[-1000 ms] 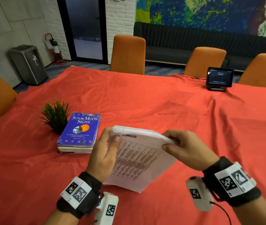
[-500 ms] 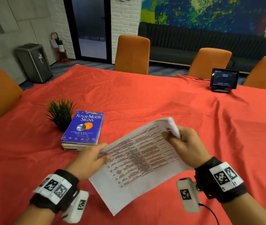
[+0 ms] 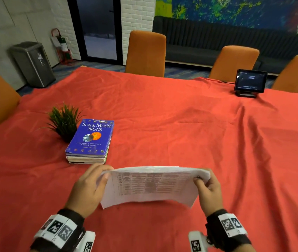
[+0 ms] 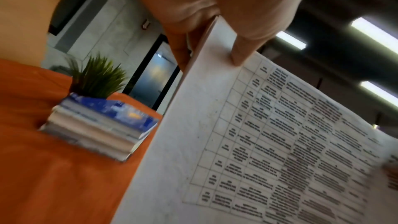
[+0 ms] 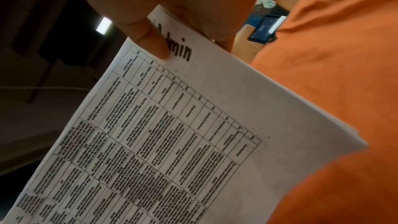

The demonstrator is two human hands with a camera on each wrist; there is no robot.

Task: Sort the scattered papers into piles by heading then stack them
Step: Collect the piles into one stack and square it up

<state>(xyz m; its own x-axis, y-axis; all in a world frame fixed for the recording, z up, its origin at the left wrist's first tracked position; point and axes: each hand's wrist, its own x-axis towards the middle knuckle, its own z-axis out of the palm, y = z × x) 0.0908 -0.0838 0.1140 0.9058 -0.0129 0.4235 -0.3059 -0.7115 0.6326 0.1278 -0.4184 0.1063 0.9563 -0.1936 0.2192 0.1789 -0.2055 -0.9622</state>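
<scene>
**Paper stack held upright over the red cloth**

The table (image 3: 162, 110), draped in red cloth, fills most of my view, and I place everything else against the blue book (image 3: 92, 137). Orange chairs (image 3: 145, 53) stand beyond the table's far edge, well behind the book. The book tops a short pile of books, with a small green plant (image 3: 63, 120) just beside it on its left. A small dark screen (image 3: 251, 82) stands far off to the book's right, near the far edge.

Just in front of the book and to its right, I hold the stack of papers (image 3: 151, 186) on its long edge, lifted off the cloth. My left hand (image 3: 88, 186) pinches one end, thumb on the printed table, fingers (image 4: 181, 54) behind. My right hand (image 3: 209, 190) grips the other end, thumb (image 5: 155, 40) partly covering a bold heading ending in "min".
</scene>
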